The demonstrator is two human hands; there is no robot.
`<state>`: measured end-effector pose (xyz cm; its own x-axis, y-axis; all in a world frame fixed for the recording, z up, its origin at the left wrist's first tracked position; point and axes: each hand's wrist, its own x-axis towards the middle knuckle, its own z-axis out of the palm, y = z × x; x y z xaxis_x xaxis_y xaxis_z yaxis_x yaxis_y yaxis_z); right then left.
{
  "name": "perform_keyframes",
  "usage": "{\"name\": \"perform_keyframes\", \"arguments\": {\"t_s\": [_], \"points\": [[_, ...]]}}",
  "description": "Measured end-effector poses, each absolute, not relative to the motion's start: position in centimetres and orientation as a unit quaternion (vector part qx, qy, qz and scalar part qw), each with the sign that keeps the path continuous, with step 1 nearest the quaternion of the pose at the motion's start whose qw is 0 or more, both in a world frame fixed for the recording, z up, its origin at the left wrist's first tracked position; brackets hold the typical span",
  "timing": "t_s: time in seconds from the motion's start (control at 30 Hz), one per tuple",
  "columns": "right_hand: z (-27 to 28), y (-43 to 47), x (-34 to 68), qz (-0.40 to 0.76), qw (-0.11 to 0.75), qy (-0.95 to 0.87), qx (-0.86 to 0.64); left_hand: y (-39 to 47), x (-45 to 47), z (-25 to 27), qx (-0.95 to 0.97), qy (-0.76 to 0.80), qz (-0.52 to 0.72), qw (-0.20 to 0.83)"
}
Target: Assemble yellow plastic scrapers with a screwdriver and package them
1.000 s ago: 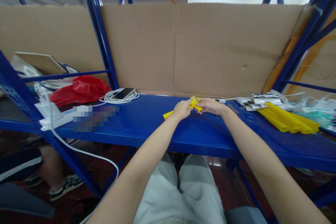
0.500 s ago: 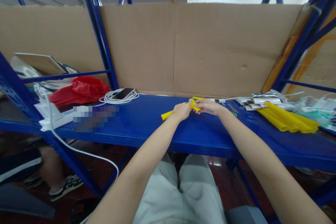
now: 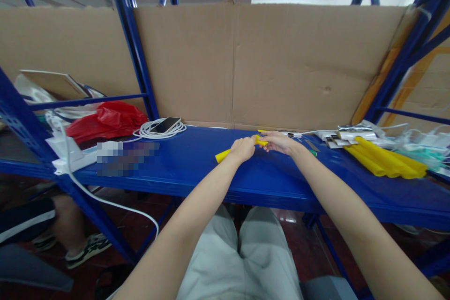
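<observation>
My left hand (image 3: 243, 149) is closed around a yellow roll (image 3: 222, 155) of thin, soft-looking sheet, held just above the blue tabletop. One end of the roll sticks out to the left of the fist. At the other end, a narrower, twisted-looking yellow part comes out beside the thumb. My right hand (image 3: 277, 141) pinches that end, its fingertips bent around it and partly hidden. Behind the hands a further yellow strip shows at the back of the table; whether it belongs to the roll I cannot tell.
Several yellow rolls (image 3: 385, 157) lie at the right by silvery-white packets (image 3: 355, 133). A metal ruler-like strip (image 3: 311, 145) lies near my right wrist. Leftward are a phone (image 3: 167, 125) on a coiled white cable (image 3: 142, 130), and a red bag (image 3: 105, 121). Cardboard (image 3: 281, 65) walls the back.
The yellow end between my hands has gone from a wide, raised flap to a narrower, flatter shape. My right fingers have shifted around it; my left hand has hardly moved.
</observation>
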<state>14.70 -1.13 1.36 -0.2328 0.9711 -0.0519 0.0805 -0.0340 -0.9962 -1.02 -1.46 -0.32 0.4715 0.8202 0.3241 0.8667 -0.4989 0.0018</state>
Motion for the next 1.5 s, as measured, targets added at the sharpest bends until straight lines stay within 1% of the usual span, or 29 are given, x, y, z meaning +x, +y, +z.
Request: {"name": "perform_keyframes", "arguments": {"t_s": [0.17,0.43,0.53,0.67,0.73,0.8,0.83,0.9,0.97,1.03,1.13,1.33,1.5], "points": [[1.6,-1.3,14.6,0.547,0.399,-0.565,-0.472,-1.8,-1.2,0.0,-0.855,-0.494,-0.139,0.069],[1.4,-1.0,15.5,0.532,0.34,-0.579,-0.516,-2.0,-1.1,0.1,-0.863,-0.491,-0.11,0.051],[1.4,-0.8,16.1,0.508,0.361,-0.567,-0.539,-1.9,-1.1,0.1,-0.861,-0.495,-0.107,0.047],[1.7,-0.5,17.1,0.461,0.413,-0.55,-0.561,-1.8,-1.1,0.0,-0.858,-0.499,-0.11,0.049],[1.7,-0.2,17.7,0.421,0.432,-0.545,-0.582,-1.8,-1.2,0.1,-0.859,-0.498,-0.113,0.049],[1.7,0.2,18.5,0.354,0.432,-0.55,-0.621,-1.8,-1.2,0.1,-0.858,-0.498,-0.113,0.047],[1.6,0.4,19.0,0.303,0.42,-0.556,-0.65,-1.8,-1.2,0.1,-0.858,-0.499,-0.111,0.046],[1.3,0.8,20.3,0.169,0.364,-0.57,-0.718,-1.9,-1.2,0.2,-0.858,-0.501,-0.107,0.042],[0.9,1.0,21.9,0.027,0.268,-0.566,-0.779,-1.8,-1.2,0.2,-0.86,-0.499,-0.101,0.038],[0.3,1.3,23.7,-0.041,0.191,-0.544,-0.816,-1.8,-1.2,0.2,-0.865,-0.491,-0.095,0.034],[-0.6,1.9,26.1,-0.045,0.134,-0.527,-0.838,-1.8,-1.1,0.1,-0.869,-0.486,-0.086,0.029],[-1.2,3.7,28.0,-0.036,0.055,-0.602,-0.796,-1.9,-1.1,0.2,-0.869,-0.486,-0.085,0.027],[-0.9,4.6,28.3,-0.032,0.03,-0.605,-0.795,-1.9,-1.1,0.2,-0.873,-0.48,-0.079,0.027]]}}
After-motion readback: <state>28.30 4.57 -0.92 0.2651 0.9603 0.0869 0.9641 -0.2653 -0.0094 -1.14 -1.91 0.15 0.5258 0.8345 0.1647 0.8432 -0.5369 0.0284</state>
